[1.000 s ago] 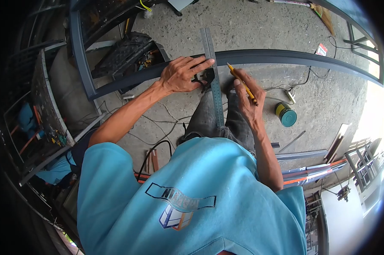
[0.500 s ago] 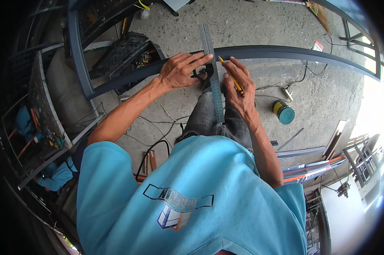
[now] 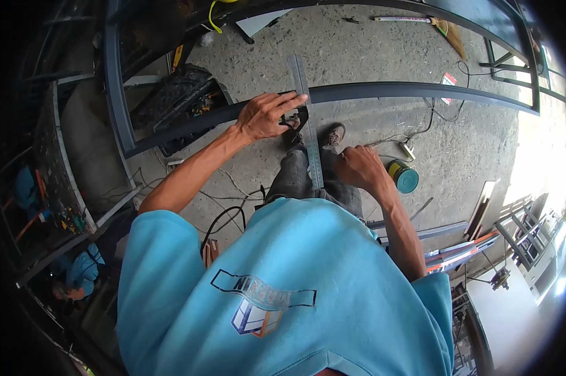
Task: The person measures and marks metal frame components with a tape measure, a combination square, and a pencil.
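My left hand (image 3: 267, 116) is closed round the black head of a combination square (image 3: 312, 144), its index and middle fingers pressed on the steel rule. The rule lies across a dark grey metal bar (image 3: 383, 92) of a large frame, its near end pointing at my waist. Over my right thigh, my right hand (image 3: 361, 167) is closed with its knuckles up, apart from the bar and the square. Whatever it may hold is hidden beneath the fingers; no pencil shows.
A green-lidded can (image 3: 405, 178) stands on the concrete floor near cables and a power strip (image 3: 409, 151). An open black toolbox (image 3: 201, 103) sits beyond the bar at left. A broom (image 3: 449, 34) lies at the far right. Another person (image 3: 85, 269) is at lower left.
My right hand has drawn back from the bar towards my thigh and curled up; the yellow pencil it held is out of sight. My left hand still holds the square on the bar.
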### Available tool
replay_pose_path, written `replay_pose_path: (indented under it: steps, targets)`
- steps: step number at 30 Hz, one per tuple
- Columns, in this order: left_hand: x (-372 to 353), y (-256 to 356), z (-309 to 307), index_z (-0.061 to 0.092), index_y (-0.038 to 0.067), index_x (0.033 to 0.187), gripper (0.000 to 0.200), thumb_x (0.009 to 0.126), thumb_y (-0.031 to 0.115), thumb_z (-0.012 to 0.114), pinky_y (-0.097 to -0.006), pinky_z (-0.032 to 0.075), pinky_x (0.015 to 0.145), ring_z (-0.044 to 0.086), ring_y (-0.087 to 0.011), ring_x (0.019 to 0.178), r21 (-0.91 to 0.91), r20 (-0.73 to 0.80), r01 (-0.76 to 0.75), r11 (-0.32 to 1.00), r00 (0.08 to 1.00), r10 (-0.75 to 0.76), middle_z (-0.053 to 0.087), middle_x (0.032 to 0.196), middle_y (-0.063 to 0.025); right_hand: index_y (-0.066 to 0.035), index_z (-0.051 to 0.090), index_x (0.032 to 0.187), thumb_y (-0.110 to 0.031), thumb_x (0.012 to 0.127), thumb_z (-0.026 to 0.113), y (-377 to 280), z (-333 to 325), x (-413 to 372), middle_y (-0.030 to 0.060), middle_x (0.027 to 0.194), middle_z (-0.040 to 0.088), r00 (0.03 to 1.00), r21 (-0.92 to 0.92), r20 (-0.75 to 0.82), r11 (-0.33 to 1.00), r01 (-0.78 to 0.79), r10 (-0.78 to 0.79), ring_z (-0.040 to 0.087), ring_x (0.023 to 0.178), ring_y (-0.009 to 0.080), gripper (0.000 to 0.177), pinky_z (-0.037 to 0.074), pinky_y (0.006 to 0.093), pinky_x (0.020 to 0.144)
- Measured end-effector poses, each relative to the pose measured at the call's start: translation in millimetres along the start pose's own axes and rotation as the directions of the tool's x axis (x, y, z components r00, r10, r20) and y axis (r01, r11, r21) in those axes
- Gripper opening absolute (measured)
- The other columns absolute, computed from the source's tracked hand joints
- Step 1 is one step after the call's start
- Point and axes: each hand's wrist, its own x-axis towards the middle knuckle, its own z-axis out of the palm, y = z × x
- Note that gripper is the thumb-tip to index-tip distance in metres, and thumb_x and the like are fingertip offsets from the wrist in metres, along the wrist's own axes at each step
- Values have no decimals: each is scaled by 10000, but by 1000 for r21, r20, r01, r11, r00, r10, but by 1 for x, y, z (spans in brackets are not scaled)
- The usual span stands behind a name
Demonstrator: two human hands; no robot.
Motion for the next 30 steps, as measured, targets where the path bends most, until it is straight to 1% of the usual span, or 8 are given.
replay_pose_path:
  steps: [3,5,12,15,19,24,26,30]
  targets:
    - [-1,5,-3,499,170,1275,681,640,159,746,-342,497,750,613,-245,872,10,26,32,999,999,-32,598,1120,-76,-4,626,968,-327,885,479,9,31,-9,206,752,627,949,489,-261,872,-30,179,616,716,352,365,467,412,663]
    - [-6,13,2,486,171,1284,679,652,133,729,-356,459,823,579,-255,963,35,6,66,997,998,-67,574,1155,-89,28,560,1114,-363,923,482,12,56,7,64,816,617,995,953,-50,302,22,85,557,703,210,442,451,345,671]
    - [83,73,-55,433,170,1315,756,635,-16,705,-401,375,973,468,-304,1170,-34,-45,159,987,986,-160,498,1265,-115,33,548,1030,-342,931,473,-12,31,6,82,829,571,795,839,-478,462,287,373,544,774,180,396,438,312,684]
    - [125,79,-75,439,144,1305,719,655,-25,696,-406,378,979,444,-313,1190,-47,132,263,964,958,-255,469,1289,-133,-3,564,1032,-335,923,480,-3,-16,8,87,770,564,883,922,-387,108,372,267,561,657,126,359,449,263,584]
    - [171,116,-121,544,52,1189,433,793,188,656,-400,389,976,480,-317,1157,-268,92,119,956,991,-98,510,1238,-140,10,590,1016,-276,879,511,55,-73,46,133,709,586,652,719,-651,589,368,389,584,601,208,327,455,326,572]
    - [236,229,-175,588,-127,1018,684,912,509,359,-470,436,894,543,-437,1035,-979,-107,-49,-200,952,288,601,1003,-298,-14,620,995,-191,810,522,135,-175,111,216,764,620,656,581,-685,781,230,316,614,748,365,274,466,425,677]
    - [268,252,-178,603,-108,1009,689,890,536,390,-469,448,877,546,-448,1028,-968,124,185,-168,938,323,611,956,-300,-9,617,1026,-201,798,563,161,-214,139,206,842,642,626,421,-749,885,199,215,633,755,338,303,479,397,686]
    - [319,270,-141,448,-157,1186,1225,397,767,610,-515,420,897,461,-458,1115,-851,-478,-345,-395,820,316,490,1184,-322,-15,619,1040,-200,769,582,203,-283,200,212,893,647,707,193,-705,945,266,-55,630,824,359,331,482,405,734]
